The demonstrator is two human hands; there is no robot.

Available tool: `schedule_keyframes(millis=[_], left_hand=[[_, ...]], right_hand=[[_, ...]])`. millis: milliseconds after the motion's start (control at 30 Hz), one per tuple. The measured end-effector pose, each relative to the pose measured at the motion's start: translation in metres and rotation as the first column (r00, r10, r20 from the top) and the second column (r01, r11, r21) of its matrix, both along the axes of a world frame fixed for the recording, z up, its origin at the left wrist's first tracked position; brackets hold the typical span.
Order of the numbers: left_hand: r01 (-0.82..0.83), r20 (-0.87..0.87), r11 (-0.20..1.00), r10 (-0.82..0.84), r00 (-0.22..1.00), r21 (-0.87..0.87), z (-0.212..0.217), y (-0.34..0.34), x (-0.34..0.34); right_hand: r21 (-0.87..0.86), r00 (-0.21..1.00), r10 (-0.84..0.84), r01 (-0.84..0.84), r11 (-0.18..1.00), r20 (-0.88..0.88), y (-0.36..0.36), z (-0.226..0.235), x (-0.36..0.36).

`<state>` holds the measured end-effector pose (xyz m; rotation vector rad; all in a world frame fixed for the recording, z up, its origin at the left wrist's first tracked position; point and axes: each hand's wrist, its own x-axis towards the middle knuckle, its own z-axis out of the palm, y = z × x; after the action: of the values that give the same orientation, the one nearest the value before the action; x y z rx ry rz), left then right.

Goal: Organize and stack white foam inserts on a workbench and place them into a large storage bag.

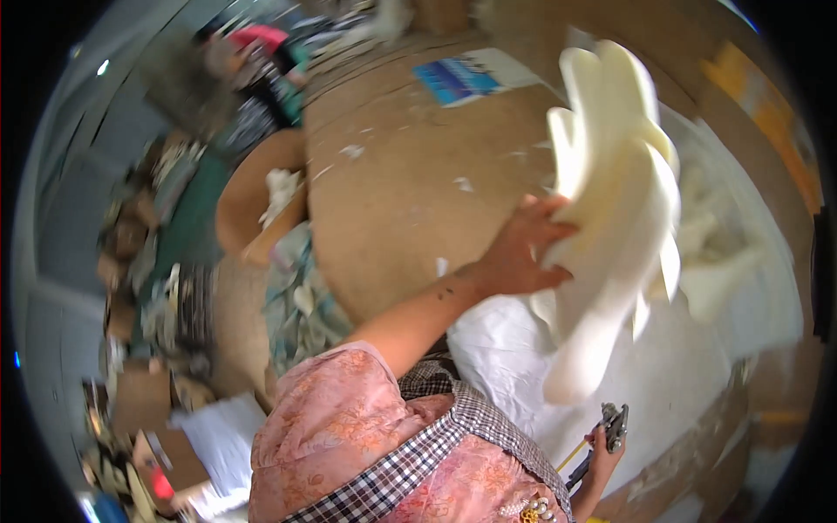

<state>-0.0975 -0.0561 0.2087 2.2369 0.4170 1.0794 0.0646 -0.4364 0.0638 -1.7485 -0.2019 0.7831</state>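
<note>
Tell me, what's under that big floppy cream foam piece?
Under the cream foam piece lies a white sheet with pale scraps. Whatever sits directly beneath the foam is hidden.

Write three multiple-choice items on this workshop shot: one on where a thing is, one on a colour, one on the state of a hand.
1. Where does the blue and white printed sheet lie?
A. on the brown board table
B. in the white bag
C. under the sleeve

2. What colour are the foam pieces held up in the left hand?
A. green
B. cream white
C. red

3. What is the right hand doing?
A. resting flat and empty
B. gripping a metal hand tool
C. holding a cup

Answers: 1 A, the sheet rests flat on the board's far part. 2 B, the foam is pale cream. 3 B, its fingers wrap the tool's handle.
</note>
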Motion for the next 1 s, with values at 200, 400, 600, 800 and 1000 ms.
schedule_keyframes(millis=[200, 400, 600, 800, 1000], left_hand=[[-0.607, -0.027, 0.624, 0.685, 0.728, -0.492, 0.053, 0.122, -0.231], [-0.844, 0.123, 0.254, 0.967, 0.223, -0.471, 0.107, 0.247, -0.403], [-0.485, -0.047, 0.371, 0.755, 0.654, -0.792, -0.053, 0.220, -0.358], [-0.417, -0.368, 0.010, 0.453, 0.812, -0.909, -0.183, 0.104, -0.226], [-0.489, -0.369, 0.246, 0.408, 0.835, -0.837, -0.163, 0.054, -0.215]], right_hand=[[-0.057, 0.967, 0.252, -0.249, 0.967, 0.044, 0.090, 0.014, -0.012], [-0.022, 0.924, 0.353, -0.354, 0.935, 0.145, 0.136, 0.027, -0.047], [-0.079, 0.958, 0.247, -0.238, 0.968, 0.143, 0.089, 0.049, -0.059], [-0.598, 0.942, 0.307, -0.167, 0.784, 0.139, -0.017, 0.089, -0.042], [-0.881, 0.815, 0.384, 0.298, 0.367, 0.435, -0.050, 0.095, -0.015]])
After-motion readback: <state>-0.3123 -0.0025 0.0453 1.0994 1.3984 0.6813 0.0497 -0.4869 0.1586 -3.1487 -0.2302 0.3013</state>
